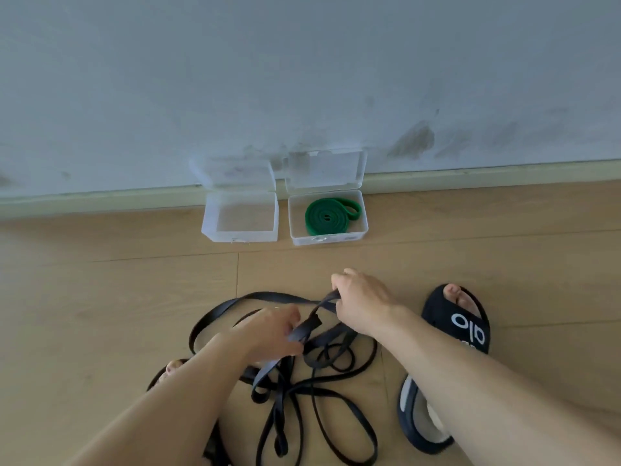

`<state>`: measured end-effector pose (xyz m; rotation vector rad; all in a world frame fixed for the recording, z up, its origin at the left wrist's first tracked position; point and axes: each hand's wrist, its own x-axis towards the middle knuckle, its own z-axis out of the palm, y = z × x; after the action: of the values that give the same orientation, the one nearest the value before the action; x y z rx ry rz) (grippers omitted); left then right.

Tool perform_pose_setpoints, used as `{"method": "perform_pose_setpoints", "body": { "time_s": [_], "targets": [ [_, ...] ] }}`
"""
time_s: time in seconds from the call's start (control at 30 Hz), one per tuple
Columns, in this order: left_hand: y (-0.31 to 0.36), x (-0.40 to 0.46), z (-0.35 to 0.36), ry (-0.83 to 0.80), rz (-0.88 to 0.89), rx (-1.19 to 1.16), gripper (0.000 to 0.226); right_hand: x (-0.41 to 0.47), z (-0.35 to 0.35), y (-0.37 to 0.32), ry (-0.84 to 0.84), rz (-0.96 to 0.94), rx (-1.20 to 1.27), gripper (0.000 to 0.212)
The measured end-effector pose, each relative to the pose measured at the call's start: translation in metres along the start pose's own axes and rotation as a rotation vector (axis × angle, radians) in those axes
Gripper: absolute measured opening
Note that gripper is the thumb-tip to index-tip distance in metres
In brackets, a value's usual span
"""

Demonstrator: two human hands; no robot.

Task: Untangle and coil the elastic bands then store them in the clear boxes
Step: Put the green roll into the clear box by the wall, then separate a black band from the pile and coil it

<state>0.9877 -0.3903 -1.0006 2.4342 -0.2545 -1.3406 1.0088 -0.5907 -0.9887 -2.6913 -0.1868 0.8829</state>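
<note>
Gripping a folded bit of the tangled black band w/ curled fingers, left hand works opp. right hand, which pinches another strand.

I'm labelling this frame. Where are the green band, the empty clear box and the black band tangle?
green band (324, 217): head view, centre of its coil.
empty clear box (240, 236): head view, front wall.
black band tangle (291, 387): head view, crossing strands on the floor.

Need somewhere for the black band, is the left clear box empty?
Empty: the left clear box stands open, only bare floor showing through it. The green band fills the right box.
</note>
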Motion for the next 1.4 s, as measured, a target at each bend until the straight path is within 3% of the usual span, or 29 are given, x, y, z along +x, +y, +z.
{"method": "perform_pose_setpoints", "body": {
  "time_s": [0.07, 0.13, 0.27, 0.37, 0.57, 0.7, 0.87, 1.13, 1.3, 1.4],
  "targets": [
    [0.011, -0.019, -0.022, 0.042, 0.027, -0.155, 0.068, -0.013, -0.028, -0.013, -0.082, -0.011, 0.116, 0.012],
    [0.028, -0.041, -0.046, 0.100, 0.070, -0.276, 0.067, -0.030, -0.058, -0.028, -0.124, -0.045, 0.177, 0.013],
    [0.067, -0.096, -0.090, 0.203, 0.196, -0.228, 0.021, -0.072, -0.127, -0.066, -0.041, -0.149, 0.278, 0.007],
    [0.092, -0.139, -0.122, 0.331, 0.235, -0.201, 0.007, -0.103, -0.179, -0.091, 0.046, -0.203, 0.298, 0.008],
    [0.119, -0.220, -0.155, 0.495, 0.419, -0.309, 0.028, -0.173, -0.252, -0.113, 0.135, -0.367, 0.934, 0.020],
    [0.128, -0.244, -0.163, 0.585, 0.494, -0.332, 0.043, -0.197, -0.269, -0.123, 0.233, -0.472, 1.099, 0.024],
    [0.117, -0.248, -0.162, 0.764, 0.465, -0.285, 0.035, -0.202, -0.271, -0.135, 0.265, -0.572, 1.280, 0.030],
    [0.108, -0.237, -0.161, 0.621, 0.327, -0.203, 0.011, -0.189, -0.274, -0.145, 0.322, -0.540, 1.173, 0.029],
    [0.088, -0.237, -0.174, 0.477, 0.093, 0.006, 0.028, -0.175, -0.285, -0.142, 0.497, -0.448, 1.177, 0.028],
    [0.075, -0.233, -0.176, 0.308, -0.138, 0.338, 0.041, -0.170, -0.290, -0.139, 0.524, -0.424, 1.207, 0.028]
  ]
}}
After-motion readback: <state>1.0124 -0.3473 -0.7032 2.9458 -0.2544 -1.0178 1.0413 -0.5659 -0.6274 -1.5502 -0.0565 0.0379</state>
